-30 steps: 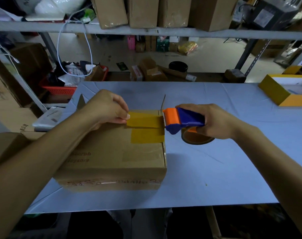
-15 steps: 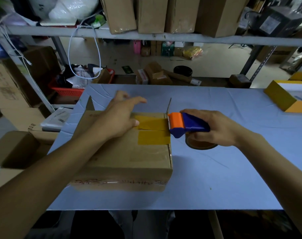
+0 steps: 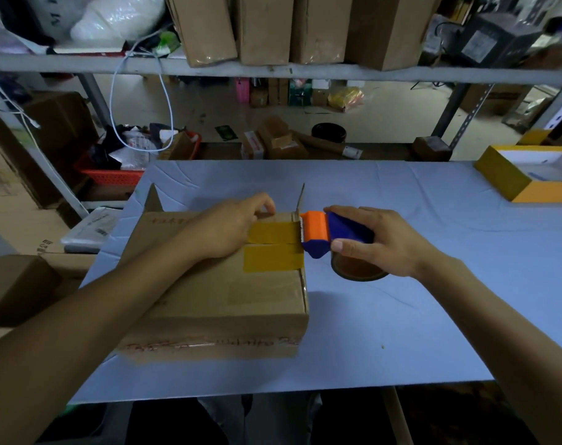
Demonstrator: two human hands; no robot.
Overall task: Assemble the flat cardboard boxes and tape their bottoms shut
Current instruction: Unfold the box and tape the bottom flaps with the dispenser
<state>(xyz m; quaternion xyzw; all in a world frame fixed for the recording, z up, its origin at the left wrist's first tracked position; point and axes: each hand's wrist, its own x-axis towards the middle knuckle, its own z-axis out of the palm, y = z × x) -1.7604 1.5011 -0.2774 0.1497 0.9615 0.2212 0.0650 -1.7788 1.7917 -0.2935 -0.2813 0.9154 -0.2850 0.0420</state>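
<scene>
Flattened now, left hand (image 3: 231, 232) presses yellow tape (image 3: 273, 248) onto brown box (image 3: 215, 303); right hand (image 3: 382, 242) grips dispenser (image 3: 331, 232).

I see my left hand (image 3: 230, 228) pressing flat on yellow tape (image 3: 275, 247) across the cardboard box (image 3: 215, 293). My right hand (image 3: 377, 240) grips the tape dispenser (image 3: 329, 234) at the box's right edge, on the blue table (image 3: 417, 316).

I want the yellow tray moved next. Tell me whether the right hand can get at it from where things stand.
Probably not at once. The right hand grips the tape dispenser at the cardboard box. The yellow tray sits at the table's far right corner, with bare table between.
</scene>
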